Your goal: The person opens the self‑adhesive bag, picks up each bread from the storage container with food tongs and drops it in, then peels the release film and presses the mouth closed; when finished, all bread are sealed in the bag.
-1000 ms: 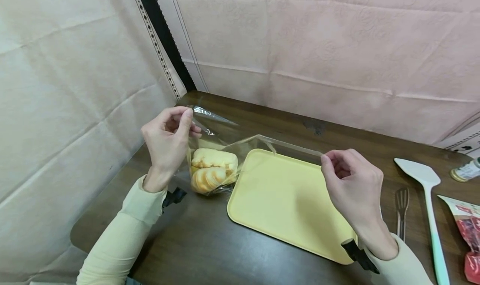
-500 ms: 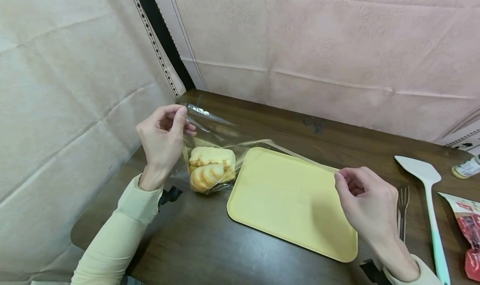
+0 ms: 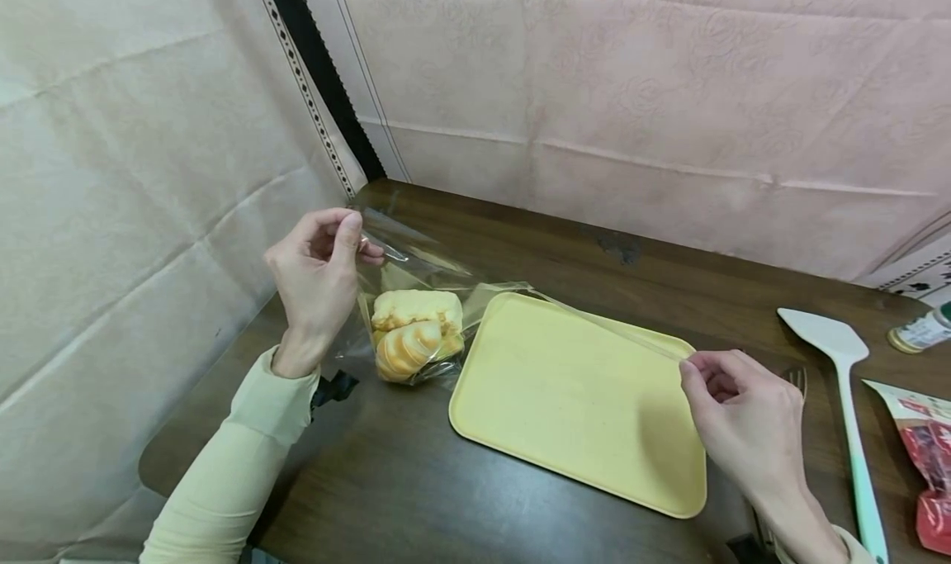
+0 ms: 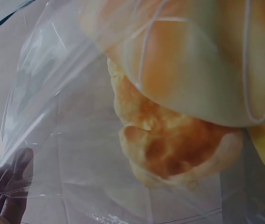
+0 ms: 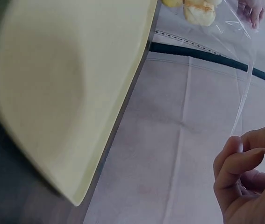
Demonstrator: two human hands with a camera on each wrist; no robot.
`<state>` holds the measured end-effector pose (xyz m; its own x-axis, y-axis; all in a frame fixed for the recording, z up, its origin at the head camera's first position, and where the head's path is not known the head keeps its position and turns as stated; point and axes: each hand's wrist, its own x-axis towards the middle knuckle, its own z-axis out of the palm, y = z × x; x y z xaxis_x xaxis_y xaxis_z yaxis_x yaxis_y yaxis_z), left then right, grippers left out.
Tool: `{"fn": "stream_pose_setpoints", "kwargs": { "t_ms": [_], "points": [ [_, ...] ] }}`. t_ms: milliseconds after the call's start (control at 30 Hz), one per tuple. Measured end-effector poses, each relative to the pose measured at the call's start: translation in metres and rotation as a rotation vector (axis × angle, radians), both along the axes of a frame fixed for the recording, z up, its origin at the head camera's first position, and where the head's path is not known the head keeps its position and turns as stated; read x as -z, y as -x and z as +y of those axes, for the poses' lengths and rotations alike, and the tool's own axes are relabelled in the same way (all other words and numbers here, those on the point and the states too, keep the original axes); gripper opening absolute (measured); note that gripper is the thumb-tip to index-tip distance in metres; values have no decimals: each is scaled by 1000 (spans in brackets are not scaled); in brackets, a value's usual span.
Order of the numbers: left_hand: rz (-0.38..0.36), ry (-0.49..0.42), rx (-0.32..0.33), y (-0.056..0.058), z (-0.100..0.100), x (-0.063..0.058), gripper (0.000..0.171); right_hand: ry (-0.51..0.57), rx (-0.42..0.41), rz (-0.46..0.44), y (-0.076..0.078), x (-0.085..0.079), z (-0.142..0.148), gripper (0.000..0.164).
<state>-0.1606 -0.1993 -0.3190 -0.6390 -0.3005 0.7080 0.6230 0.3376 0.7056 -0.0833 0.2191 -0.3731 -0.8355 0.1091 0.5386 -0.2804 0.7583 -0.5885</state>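
In the head view a clear plastic bag (image 3: pixel 427 272) stands left of the yellow tray (image 3: pixel 572 399), with bread pieces inside. A pale roll (image 3: pixel 416 306) lies behind a scored bun (image 3: pixel 407 351). My left hand (image 3: pixel 315 279) pinches the bag's upper left edge between thumb and fingers. Across the tray, my right hand (image 3: pixel 746 424) pinches the end of a thin clear strip (image 5: pixel 245 95) that stretches back to the bag. Film covers the browned bread (image 4: pixel 169 149) in the left wrist view, where the left fingers (image 4: pixel 20 186) show at lower left.
Right of the tray lie a fork (image 3: pixel 798 378), partly behind my right hand, and a white spatula (image 3: pixel 828 333) with a mint handle. Beyond them are a red-and-white packet (image 3: pixel 932 457) and a small jar (image 3: pixel 921 331). Pale cloth walls (image 3: pixel 631 93) border the wooden table.
My right hand has moved right and toward me with the strip's end, which now stretches farther across the tray. My left hand has shifted slightly left, still holding the bag.
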Motion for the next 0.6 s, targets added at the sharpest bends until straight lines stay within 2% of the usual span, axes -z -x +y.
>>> {"fn": "stream_pose_setpoints", "kwargs": {
  "t_ms": [167, 433, 600],
  "points": [
    [25, -13, 18, -1, 1, -1, 20, 1, 32, -50, -1, 4, 4, 16],
    [53, -41, 40, -2, 10, -2, 15, -37, 112, -231, 0, 12, 0, 14],
    [71, -41, 10, 0, 11, -2, 20, -107, 107, -346, 2, 16, 6, 13]
  ]
}}
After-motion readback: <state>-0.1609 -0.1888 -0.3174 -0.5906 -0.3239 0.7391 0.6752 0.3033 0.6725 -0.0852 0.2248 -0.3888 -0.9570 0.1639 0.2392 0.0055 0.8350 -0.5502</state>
